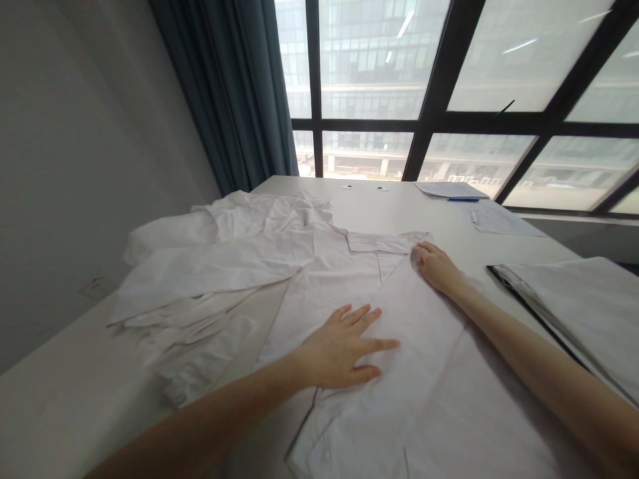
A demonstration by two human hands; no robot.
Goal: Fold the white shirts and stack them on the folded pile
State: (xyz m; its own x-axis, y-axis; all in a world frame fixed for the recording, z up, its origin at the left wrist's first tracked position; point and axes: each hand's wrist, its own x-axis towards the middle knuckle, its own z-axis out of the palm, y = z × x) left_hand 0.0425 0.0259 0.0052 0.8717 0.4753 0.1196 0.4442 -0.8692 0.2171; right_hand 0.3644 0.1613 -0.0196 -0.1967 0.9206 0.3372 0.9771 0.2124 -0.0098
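A person stands at a long white table (84,379), both bare hands spread on a white cotton shirt (424,406) that lies flat in front of them with one side folded across. The left hand (339,349) rests palm down on the fold, fingers splayed and holding nothing. The right hand (435,268) lies open, its fingertips (418,253) on the shirt's slanted folded edge, just beside the collar (382,243), with no pinch that I can see.

Touching the shirt on the left, a crumpled heap of sleeves and white cloth (224,266) spreads towards the grey wall (74,166). To the right, a pale folded garment (564,313) lies on a black-edged folder (529,313). Further along the table are papers (449,189), a blue pen (463,199), and another sheet (499,219). Beyond them stand a dark-framed window (369,66) and a teal curtain (224,86).
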